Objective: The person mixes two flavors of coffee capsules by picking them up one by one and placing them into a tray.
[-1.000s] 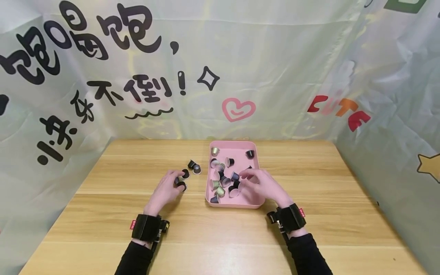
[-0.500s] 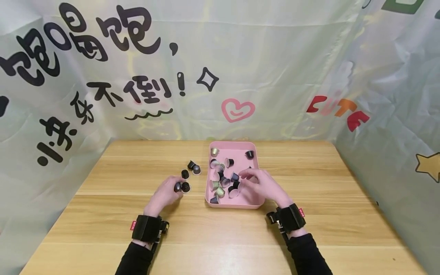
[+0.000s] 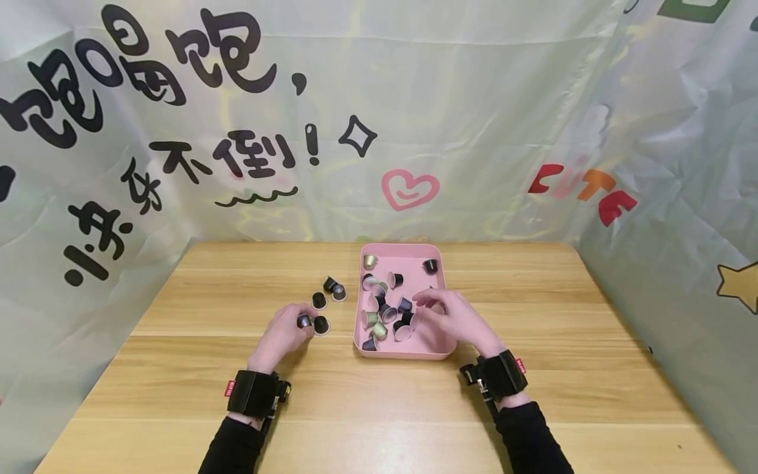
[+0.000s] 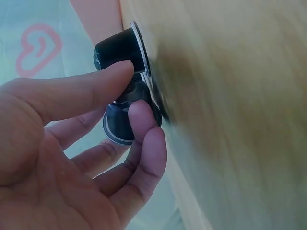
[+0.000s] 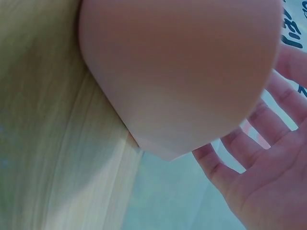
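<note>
My left hand (image 3: 285, 337) is low over the wooden table, left of the pink tray, with its fingers curled round a dark coffee capsule (image 3: 304, 320). In the left wrist view this silver-rimmed dark capsule (image 4: 120, 125) lies among the fingers. Beside the thumb tip, a black capsule (image 4: 120, 50) stands on its rim; whether the thumb touches it, I cannot tell. My right hand (image 3: 458, 324) hovers over the right side of the pink tray (image 3: 403, 355), fingers loosely bent with no capsule seen in them. In the right wrist view the tray's wall (image 5: 182, 81) hides its fingertips.
Several dark and pale green capsules lie in the tray, mostly on its left side; one black capsule (image 3: 430, 266) sits at its far right corner. More black capsules (image 3: 319, 301) stand on the table (image 3: 379, 408) between left hand and tray. A printed cloth (image 3: 474, 118) hangs behind.
My left hand has drawn slightly down and back, with the dark capsule now in its fingers. The black capsule beside it has shifted a little right. The right hand stays nearly still.
</note>
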Demonstrator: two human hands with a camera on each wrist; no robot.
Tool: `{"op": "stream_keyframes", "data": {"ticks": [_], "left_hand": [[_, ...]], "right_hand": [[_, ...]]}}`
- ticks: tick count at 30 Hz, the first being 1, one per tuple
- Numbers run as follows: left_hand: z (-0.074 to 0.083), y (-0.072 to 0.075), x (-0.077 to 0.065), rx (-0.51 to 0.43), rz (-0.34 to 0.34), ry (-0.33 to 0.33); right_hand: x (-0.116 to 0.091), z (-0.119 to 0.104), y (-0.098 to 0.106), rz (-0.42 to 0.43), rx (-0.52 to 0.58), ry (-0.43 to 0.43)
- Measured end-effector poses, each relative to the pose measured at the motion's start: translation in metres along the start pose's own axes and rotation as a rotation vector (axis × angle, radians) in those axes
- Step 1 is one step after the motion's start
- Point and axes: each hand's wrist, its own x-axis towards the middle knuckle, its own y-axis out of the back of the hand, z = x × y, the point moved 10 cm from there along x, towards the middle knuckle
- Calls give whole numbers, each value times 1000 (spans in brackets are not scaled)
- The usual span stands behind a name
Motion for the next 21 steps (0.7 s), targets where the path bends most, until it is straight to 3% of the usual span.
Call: {"op": "stream_keyframes", "data": {"ticks": [6,21], "left_hand": [[-2,3,-1,-20,22,27],[-2,5,0,-25,36,23]], "right_hand": [[0,1,2,9,1,-5],[0,2,5,25,-5,-15]]}}
